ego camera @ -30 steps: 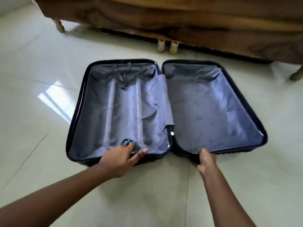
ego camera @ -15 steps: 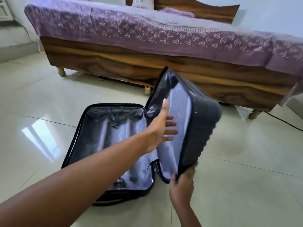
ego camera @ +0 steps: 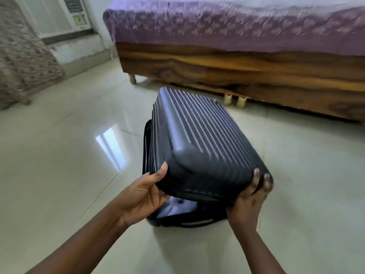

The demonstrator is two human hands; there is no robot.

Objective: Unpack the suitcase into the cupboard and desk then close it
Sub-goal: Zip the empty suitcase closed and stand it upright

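A dark ribbed hard-shell suitcase (ego camera: 199,139) lies on the tiled floor in the middle of the head view. Its lid is folded over the lower half, with a gap at the near end where grey lining (ego camera: 177,206) shows. My left hand (ego camera: 144,196) grips the lid's near left corner, thumb on top. The near right corner is held by my right hand (ego camera: 250,198), its fingers curled over the edge. The inside is mostly hidden; the part of the lining I see is bare.
A wooden bed (ego camera: 246,72) with a purple patterned cover (ego camera: 227,26) stands just beyond the suitcase. A patterned fabric piece (ego camera: 21,62) is at the far left, and a window air conditioner (ego camera: 65,12) sits at the back left. Glossy floor tiles (ego camera: 79,155) surround the case.
The suitcase lay fully open a second ago. The right half was swung up and over onto the left half. Both hands now hold the lid's near corners.
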